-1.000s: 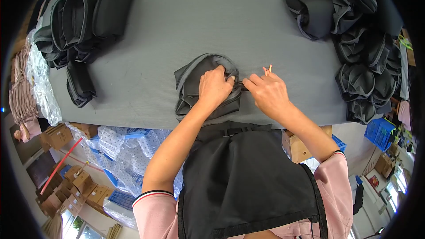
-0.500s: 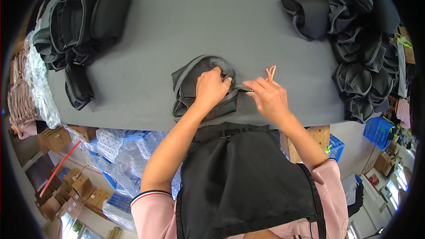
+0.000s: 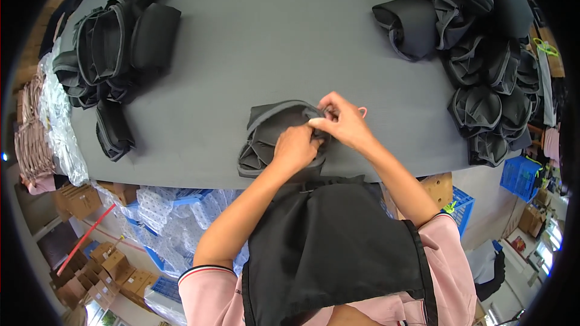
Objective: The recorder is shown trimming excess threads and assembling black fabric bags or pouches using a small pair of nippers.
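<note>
An open black fabric pouch (image 3: 266,136) with a dark grey zip edge stands on the table in front of me. My left hand (image 3: 296,148) reaches over its front into the opening, fingers curled on the right-hand wall. My right hand (image 3: 345,122) is closed at the pouch's right rim, its thumb and fingertips pinched close to the fabric. An orange loop (image 3: 363,111) sticks out behind the right hand; it belongs to a small slim tool mostly hidden by the fingers. What the right fingertips touch is too small to make out.
Black pouches (image 3: 103,45) are heaped at the left of the grey table (image 3: 241,36), and a larger heap of pouches (image 3: 477,105) lies at the right. Clear plastic bags (image 3: 57,115) lie along the left edge. Below the near edge are a blue crate (image 3: 464,208) and patterned plastic wrap (image 3: 163,217).
My right hand has moved left and up, from beside the pouch onto its rim. The tool's dark tip, visible before, is now hidden. The whole view has shifted slightly.
</note>
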Motion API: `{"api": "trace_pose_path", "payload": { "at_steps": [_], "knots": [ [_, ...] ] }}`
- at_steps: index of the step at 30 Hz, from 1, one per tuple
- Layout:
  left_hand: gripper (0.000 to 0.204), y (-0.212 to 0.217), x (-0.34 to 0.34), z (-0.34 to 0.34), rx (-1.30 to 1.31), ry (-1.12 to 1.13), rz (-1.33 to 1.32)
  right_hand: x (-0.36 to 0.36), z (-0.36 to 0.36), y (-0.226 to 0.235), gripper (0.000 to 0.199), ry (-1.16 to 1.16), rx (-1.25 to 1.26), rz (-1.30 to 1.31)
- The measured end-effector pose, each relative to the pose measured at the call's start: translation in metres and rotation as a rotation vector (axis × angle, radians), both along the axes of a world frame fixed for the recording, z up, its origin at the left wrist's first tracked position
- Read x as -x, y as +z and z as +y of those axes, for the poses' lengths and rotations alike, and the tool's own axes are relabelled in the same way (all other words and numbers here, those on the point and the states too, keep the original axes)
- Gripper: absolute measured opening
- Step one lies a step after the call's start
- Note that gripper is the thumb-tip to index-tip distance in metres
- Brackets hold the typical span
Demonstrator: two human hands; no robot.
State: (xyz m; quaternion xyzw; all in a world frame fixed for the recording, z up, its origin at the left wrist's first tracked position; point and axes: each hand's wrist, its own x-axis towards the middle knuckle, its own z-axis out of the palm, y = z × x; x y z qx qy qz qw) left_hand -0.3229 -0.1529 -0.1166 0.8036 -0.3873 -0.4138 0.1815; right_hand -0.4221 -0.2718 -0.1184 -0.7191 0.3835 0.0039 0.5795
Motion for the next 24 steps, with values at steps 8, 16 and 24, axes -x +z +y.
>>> {"api": "trace_pose_path", "payload": {
  "at_steps": [8,16,24],
  "knots": [
    [0.036,0.003,-0.003,0.012,-0.066,-0.026,0.012,0.009,0.018,-0.012,0.035,0.114,-0.179,-0.179],
    [0.033,0.001,0.029,0.009,0.178,-0.019,-0.287,-0.011,0.034,-0.017,0.016,-0.175,0.513,-0.254],
    [0.033,0.017,-0.002,0.007,0.212,-0.114,-0.020,0.036,0.017,0.012,0.021,-0.387,0.123,-0.267]
  ]
}}
